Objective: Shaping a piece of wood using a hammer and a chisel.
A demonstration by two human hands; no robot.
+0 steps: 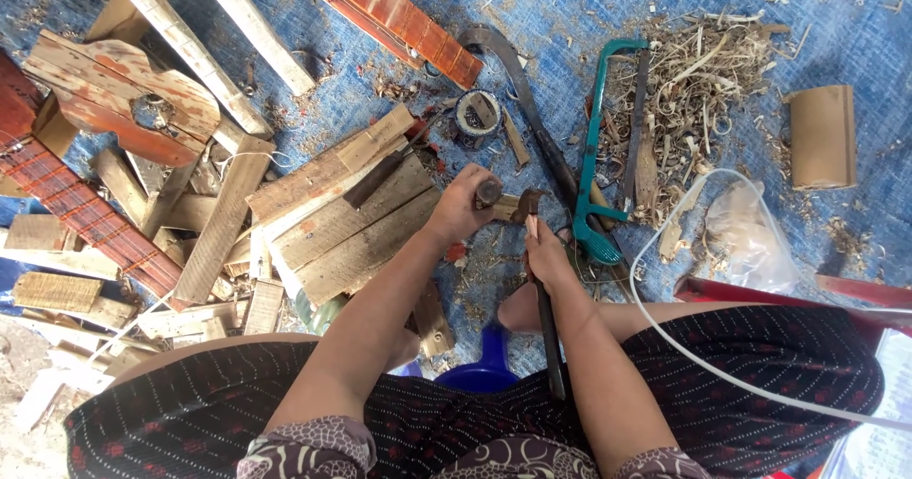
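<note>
I sit over a blue tarp. My left hand is closed around a small wooden piece; a dark round end shows above its fingers. My right hand grips a dark long-handled tool. The tool's handle runs back along my forearm and its rusty head touches the wooden piece. Both hands meet just right of a stack of weathered planks.
A teal hacksaw and a curved dark blade lie beyond the hands, beside a tape roll. Wood shavings, a tan block, a plastic bag and a white tube are right. Scrap wood and a fretted neck crowd the left. A blue scoop sits between my knees.
</note>
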